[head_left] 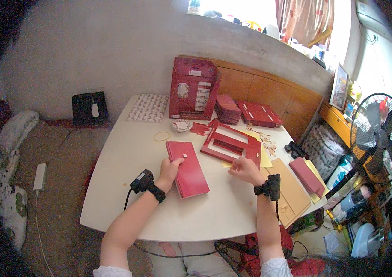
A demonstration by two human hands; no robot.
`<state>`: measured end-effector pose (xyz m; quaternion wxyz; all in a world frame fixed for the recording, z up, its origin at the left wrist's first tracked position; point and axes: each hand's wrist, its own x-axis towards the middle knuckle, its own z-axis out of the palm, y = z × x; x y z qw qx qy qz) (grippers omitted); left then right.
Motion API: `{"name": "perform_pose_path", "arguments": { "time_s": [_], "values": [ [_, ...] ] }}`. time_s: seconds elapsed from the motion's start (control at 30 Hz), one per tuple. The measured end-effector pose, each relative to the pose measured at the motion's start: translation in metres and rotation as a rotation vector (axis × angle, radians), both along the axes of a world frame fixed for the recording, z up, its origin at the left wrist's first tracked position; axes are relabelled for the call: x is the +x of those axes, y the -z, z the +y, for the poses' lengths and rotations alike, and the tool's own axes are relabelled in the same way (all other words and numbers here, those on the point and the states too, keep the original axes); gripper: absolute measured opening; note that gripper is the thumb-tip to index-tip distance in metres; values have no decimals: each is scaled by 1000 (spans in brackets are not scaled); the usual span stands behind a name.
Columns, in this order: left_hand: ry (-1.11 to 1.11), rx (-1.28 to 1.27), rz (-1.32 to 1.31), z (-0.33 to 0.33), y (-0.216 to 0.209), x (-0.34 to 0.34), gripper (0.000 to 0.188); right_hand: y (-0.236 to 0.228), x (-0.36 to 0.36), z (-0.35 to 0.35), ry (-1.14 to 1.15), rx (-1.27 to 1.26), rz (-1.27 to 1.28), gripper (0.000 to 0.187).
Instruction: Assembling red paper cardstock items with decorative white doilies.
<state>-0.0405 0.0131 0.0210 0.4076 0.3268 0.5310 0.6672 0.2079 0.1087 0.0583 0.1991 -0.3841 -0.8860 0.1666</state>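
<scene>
Two bare hands work at a white table (127, 184). The left hand (169, 170) grips the near left edge of a flat red card panel (187, 168), fingers curled over its rim; the panel lies on the tabletop just ahead of the person, slightly skewed. The right hand (246, 170) rests knuckles-up on the table beside the near corner of a red cut-out frame (230, 145), its fingers loosely bent; whether they pinch anything I cannot tell. Each wrist carries a black strapped device.

Beyond the frame sit a yellow sheet (265, 159) and pale paper scraps (265, 138). Farther back stand a tall red box (193, 87), a stack of red pieces (228, 109), a flat red tray (259, 114) and a patterned sheet (148, 107). A rubber band (162, 136) and a small round dish (181, 125) lie between the box and the panel. To the right are tan boards (290, 189) and a pink folded piece (306, 175). A standing fan (380, 138) is off the table's right side.
</scene>
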Motion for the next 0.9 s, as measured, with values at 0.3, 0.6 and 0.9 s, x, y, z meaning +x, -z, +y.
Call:
{"name": "perform_pose_path", "arguments": {
  "time_s": [0.3,0.6,0.9],
  "values": [
    [17,-5,12,0,1,0,21,4,-1,2,176,-98,-23,30],
    [0,0,-7,0,-1,-2,22,6,0,4,38,97,10,23],
    [-24,30,-6,13,21,-22,22,-16,-92,14,-177,149,184,19]
  ]
}}
